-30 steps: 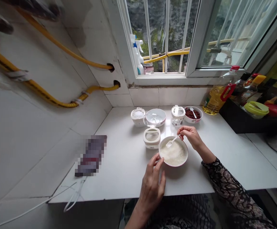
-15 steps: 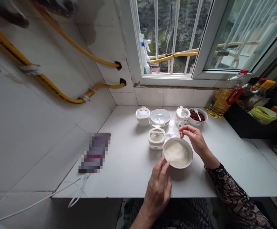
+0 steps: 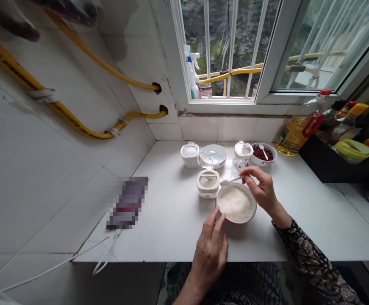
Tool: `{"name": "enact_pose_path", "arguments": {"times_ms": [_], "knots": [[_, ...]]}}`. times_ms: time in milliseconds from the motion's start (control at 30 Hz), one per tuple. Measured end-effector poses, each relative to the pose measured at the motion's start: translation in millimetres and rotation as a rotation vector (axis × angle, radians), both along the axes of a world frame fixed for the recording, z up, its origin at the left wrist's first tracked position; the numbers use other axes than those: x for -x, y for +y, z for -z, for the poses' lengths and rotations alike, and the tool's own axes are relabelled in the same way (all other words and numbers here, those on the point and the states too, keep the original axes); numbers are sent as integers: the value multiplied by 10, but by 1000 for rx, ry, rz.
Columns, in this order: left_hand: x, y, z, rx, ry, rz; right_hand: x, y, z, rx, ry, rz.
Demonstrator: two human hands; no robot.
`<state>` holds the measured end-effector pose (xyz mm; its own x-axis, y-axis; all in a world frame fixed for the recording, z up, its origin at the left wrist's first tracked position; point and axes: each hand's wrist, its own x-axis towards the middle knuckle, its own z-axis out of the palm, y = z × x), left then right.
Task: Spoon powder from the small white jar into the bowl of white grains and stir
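My right hand (image 3: 259, 188) pinches the handle of a small white plastic spoon (image 3: 231, 181), whose head is at the far left rim of a white bowl (image 3: 237, 221). A pale, fine-grained substance (image 3: 235, 203) fills much of that bowl. My left hand (image 3: 210, 248) has its fingers apart, two fingertips touching the bowl's near left rim. Just left of the bowl stands a lidded square jar (image 3: 208, 190) with a clear window in its top, close to the spoon head.
Behind are a jar with white contents (image 3: 190, 156), an empty-looking bowl (image 3: 213, 155), a clear jar (image 3: 243, 154) and a bowl of dark red bits (image 3: 263, 160) with a white spoon. An oil bottle (image 3: 289, 137) and a black condiment box (image 3: 317, 159) stand right. A white cable (image 3: 103, 258) hangs over the front edge.
My right hand has tilted and turned the spoon, so its head now shows clearly over the bowl's far left rim. My left hand stays at the bowl.
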<state>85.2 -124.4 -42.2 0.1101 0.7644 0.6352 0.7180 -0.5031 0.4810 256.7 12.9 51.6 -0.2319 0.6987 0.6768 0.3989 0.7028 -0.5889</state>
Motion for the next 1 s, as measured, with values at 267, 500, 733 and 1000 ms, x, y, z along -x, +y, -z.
{"name": "enact_pose_path", "arguments": {"times_ms": [267, 500, 733, 1000], "knots": [[4, -2, 13, -12, 18, -14, 12, 38, 149, 89, -278, -94], [2, 4, 6, -10, 30, -20, -8, 64, 116, 400, -7, -52], [-1, 4, 24, -15, 23, -19, -45, 141, 83, 706, 297, -105], [-3, 3, 15, -17, 19, -12, -75, 167, 72, 822, 444, -124]]}}
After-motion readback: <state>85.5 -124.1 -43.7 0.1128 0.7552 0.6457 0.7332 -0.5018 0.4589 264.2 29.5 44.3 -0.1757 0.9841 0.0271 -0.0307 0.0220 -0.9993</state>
